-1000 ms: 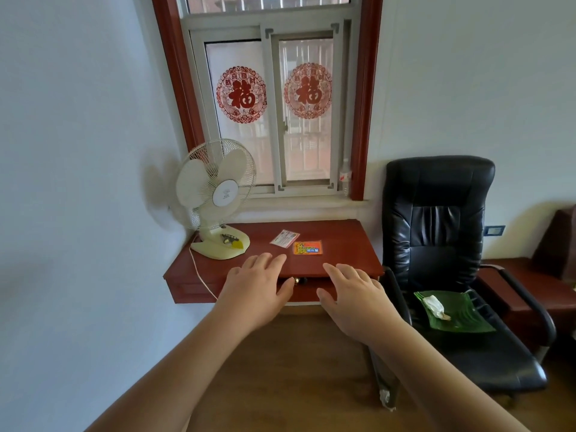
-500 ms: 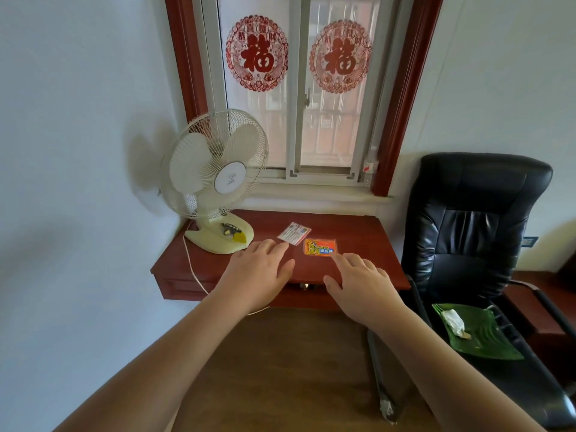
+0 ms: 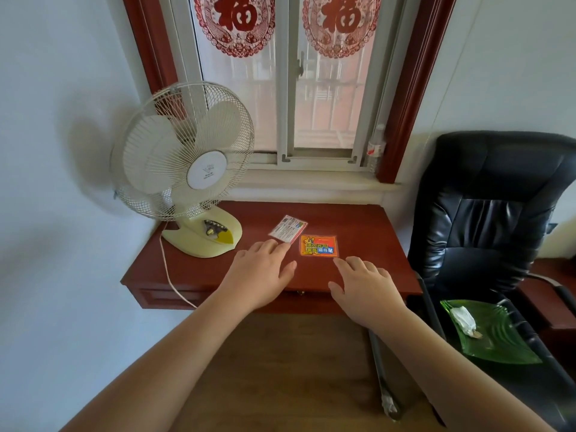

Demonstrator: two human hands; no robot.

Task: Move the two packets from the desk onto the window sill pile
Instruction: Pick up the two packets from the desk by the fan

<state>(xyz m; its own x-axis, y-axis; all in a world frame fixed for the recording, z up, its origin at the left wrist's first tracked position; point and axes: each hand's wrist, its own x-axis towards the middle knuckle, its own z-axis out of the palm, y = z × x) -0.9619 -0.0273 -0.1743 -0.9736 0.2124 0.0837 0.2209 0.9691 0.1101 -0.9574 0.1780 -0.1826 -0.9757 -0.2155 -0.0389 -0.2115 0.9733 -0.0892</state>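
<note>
Both flat foil packets lie on the red-brown wooden counter (image 3: 358,219). White printed packet (image 3: 288,228) lies just beyond left hand (image 3: 260,272) fingertips, long axis angled away-right. Orange square packet (image 3: 319,246) lies just ahead-left of right hand (image 3: 364,288). Both hands spread, empty. No sill pile visible.

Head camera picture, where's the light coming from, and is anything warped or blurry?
Head view: daylight enters through the window, washing out the panes; the fan casts a soft shadow on the left wall; wide-angle distortion bows the window frame and the chair; both packets on the desk look sharp, though their small print is unreadable.
</note>
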